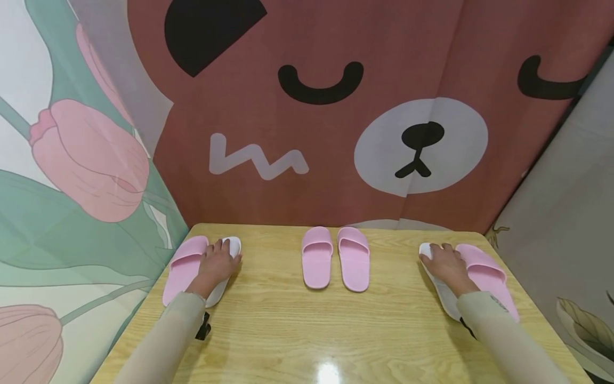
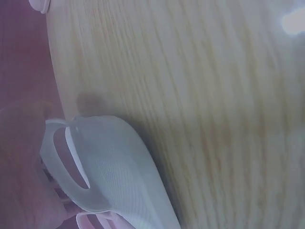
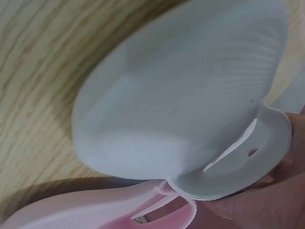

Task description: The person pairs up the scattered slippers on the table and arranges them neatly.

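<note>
At the table's left, my left hand (image 1: 217, 266) grips the strap of a white slipper (image 1: 220, 290), beside a pink slipper (image 1: 184, 274). The left wrist view has that white slipper (image 2: 124, 167) on the wood with the hand (image 2: 26, 171) at its strap. On the right side my right hand (image 1: 448, 266) grips another white slipper (image 1: 443, 298) by its strap, next to a pink slipper (image 1: 491, 282). In the right wrist view the white slipper (image 3: 157, 109) looks tilted above the table, the hand (image 3: 267, 205) behind its strap. Palms hide the straps from above.
Two pink slippers (image 1: 317, 266) (image 1: 356, 266) stand side by side at the middle of the table's back edge. Behind the wooden table (image 1: 288, 336) hangs a brown bear curtain (image 1: 336, 197), with a tulip curtain (image 1: 91, 160) to the left and a grey one (image 1: 566, 202) to the right.
</note>
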`<state>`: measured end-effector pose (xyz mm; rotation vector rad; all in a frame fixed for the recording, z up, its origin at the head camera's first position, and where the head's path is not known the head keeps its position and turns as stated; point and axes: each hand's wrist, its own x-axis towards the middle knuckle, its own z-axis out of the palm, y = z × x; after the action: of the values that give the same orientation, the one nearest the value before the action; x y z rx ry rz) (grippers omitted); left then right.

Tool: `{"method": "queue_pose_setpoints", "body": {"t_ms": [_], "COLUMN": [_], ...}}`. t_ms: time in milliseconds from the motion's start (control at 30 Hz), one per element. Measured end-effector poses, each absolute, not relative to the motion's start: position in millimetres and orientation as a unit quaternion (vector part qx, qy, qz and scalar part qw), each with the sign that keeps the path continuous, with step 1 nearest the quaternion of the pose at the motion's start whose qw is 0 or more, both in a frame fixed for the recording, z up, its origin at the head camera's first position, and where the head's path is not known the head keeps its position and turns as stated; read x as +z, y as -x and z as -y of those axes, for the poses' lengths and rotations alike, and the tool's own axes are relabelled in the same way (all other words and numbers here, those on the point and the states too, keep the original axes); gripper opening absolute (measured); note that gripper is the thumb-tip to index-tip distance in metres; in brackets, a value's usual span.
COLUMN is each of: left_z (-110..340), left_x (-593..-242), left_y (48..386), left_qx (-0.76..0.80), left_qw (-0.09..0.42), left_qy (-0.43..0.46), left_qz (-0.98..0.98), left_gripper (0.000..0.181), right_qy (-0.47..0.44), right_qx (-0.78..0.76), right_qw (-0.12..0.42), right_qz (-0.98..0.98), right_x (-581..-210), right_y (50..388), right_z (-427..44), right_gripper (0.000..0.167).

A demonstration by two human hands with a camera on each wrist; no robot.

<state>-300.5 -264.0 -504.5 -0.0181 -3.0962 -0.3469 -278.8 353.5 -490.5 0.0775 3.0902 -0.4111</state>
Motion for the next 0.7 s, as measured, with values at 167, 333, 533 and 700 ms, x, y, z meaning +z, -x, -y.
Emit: {"method": "queue_pose_setpoints", "body": {"t_ms": [167,333,533,700], "left_z": [261.2,258.6,256.4,255.4], "left_x": [-503.4,-502.5,-498.9,-494.8], "left_y": [300.6,300.8,301.2,301.2], "left_qx": [-0.115,-0.116,-0.116,-0.120], "left_qw": [0.010,0.007,0.007,0.000], "left_qy": [0.000,0.004,0.003,0.008], "left_qz": [0.993,0.993,0.993,0.993], "left_gripper": [0.071,0.072,0.073,0.073], "right_qy": [-0.010,0.003,0.001,0.004], "right_qx": [-0.118,-0.107,-0.129,-0.134], "right_qw": [0.001,0.026,0.080,0.112], "right_qz": [-0.993,-0.994,-0.988,-0.985], "right_x": [-492.8,-489.2,-482.6,-479.8], "right_y": [280.3,280.2,279.0,281.0], "right_z": [-352.7,-350.6,-353.0,-355.7], "right_gripper": [0.067,0.072,0.079,0.080]}}
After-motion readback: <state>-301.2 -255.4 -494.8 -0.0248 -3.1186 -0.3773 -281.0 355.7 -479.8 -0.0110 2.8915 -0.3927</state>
